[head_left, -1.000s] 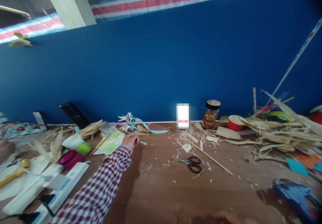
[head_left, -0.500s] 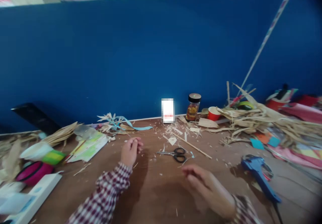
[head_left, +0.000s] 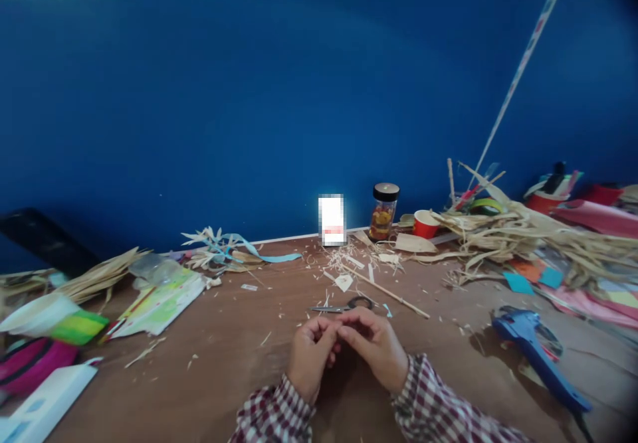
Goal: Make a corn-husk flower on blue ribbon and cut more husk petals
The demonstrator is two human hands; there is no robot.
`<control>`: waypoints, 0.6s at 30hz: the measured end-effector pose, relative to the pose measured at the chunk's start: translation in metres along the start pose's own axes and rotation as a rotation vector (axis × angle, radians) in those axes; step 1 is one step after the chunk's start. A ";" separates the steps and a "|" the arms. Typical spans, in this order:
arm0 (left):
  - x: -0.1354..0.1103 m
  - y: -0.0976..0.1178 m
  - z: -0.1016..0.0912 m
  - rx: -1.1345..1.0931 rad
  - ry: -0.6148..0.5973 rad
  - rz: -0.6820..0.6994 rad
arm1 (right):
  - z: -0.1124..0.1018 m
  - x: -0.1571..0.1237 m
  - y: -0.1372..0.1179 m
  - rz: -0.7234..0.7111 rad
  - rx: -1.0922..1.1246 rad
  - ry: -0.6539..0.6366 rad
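My left hand (head_left: 313, 355) and my right hand (head_left: 375, 343) meet over the front middle of the brown table. Fingers and thumbs of both are pinched together, tips touching or nearly so. Whatever they hold between them, if anything, is too small or hidden to make out. Just beyond the fingers lies a pair of black-handled scissors (head_left: 333, 309), blades pointing left, its handles partly covered by my right hand. A thin stick (head_left: 391, 290) lies slantwise behind it, beside scattered straw-coloured scraps (head_left: 343, 282).
To the right lies a blue hot glue gun (head_left: 541, 356); dried husks (head_left: 523, 240) are heaped behind it. A lidded jar (head_left: 383, 212) and red paper cup (head_left: 425, 224) stand by the blue partition. At left are a green-and-white booklet (head_left: 162, 307) and white power strip (head_left: 54, 403).
My left hand has moved right and nearer to me, and my right hand slightly left, so they now meet. My right hand's fingers have closed into a pinch. The view has shifted slightly.
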State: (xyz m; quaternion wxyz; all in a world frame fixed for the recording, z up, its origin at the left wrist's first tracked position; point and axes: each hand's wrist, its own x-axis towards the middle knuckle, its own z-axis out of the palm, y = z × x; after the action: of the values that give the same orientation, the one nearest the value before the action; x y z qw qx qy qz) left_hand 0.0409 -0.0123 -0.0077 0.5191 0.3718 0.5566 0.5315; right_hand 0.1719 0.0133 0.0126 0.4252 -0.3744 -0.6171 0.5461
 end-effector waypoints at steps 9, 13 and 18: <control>-0.001 0.000 -0.001 0.009 -0.068 -0.058 | -0.004 0.004 0.002 0.129 0.073 -0.093; -0.001 -0.001 0.001 0.020 -0.130 -0.097 | -0.006 0.004 0.007 0.115 0.059 -0.109; -0.005 0.004 0.002 0.121 -0.118 -0.025 | -0.012 0.015 0.006 0.140 0.079 0.007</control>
State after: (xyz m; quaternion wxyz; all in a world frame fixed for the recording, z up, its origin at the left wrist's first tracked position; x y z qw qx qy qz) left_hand 0.0428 -0.0158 -0.0032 0.5340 0.4262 0.5608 0.4677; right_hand 0.1778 0.0318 0.0089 0.4025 -0.4015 -0.5661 0.5970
